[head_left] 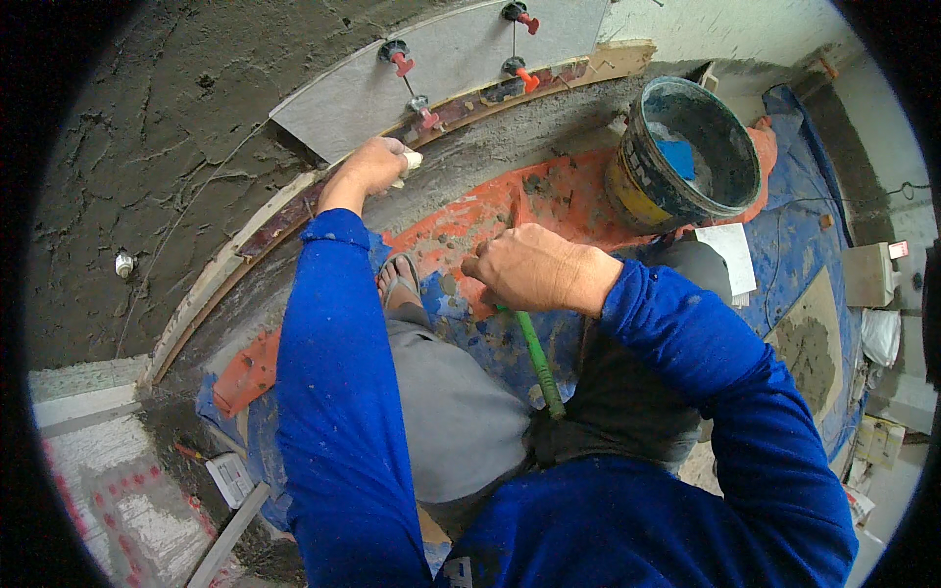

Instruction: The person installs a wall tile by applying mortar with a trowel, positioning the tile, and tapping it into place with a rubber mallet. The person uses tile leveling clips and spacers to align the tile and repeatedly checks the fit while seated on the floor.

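Observation:
My left hand (368, 169) is closed on a small crumpled off-white piece, perhaps cloth or paper (412, 161), beside the lower edge of a grey tile (333, 116). Along that edge runs a curved wooden strip (206, 286). Several tile levelling clips with red T-shaped knobs (400, 61) sit on the tile joints. My right hand (539, 267) is closed in a fist over the orange sheet; what its fingers hold, if anything, is hidden. Just beneath it, a green handle (538, 363) slants toward my lap. Its upper end is covered by the hand.
A dark bucket (696, 147) with a blue item inside stands at the right. Mortar-spattered orange sheeting (569, 201) and a blue tarp (789, 235) cover the floor. Wet grey mortar (147, 186) coats the wall at left. White papers (727, 257) lie near the bucket.

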The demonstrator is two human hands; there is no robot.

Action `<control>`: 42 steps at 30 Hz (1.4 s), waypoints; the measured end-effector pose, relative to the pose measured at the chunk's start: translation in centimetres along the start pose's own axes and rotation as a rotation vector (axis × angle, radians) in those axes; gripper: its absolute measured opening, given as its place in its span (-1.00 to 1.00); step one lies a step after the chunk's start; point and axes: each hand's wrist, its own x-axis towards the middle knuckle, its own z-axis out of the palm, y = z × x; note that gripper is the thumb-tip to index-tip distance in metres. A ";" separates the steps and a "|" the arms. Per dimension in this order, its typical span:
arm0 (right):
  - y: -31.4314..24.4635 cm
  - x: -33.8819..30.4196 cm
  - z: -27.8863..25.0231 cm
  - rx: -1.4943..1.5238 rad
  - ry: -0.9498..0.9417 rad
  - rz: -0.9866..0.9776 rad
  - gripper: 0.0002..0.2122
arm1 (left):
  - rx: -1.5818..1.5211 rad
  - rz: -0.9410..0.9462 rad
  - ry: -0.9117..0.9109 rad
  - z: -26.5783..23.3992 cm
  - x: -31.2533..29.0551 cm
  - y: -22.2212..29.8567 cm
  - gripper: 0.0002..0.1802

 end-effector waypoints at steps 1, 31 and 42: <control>0.0 0.0 0.0 0.002 -0.011 -0.001 -0.66 | 0.007 -0.006 0.006 0.0 0.0 -0.1 -0.68; -0.4 0.0 0.1 -0.038 -0.012 -0.013 -0.64 | 0.062 0.029 -0.078 -0.5 0.5 -0.3 -0.67; 0.0 0.2 0.5 -0.022 -0.029 -0.043 -0.67 | 0.014 0.019 0.007 0.0 0.3 -0.1 -0.71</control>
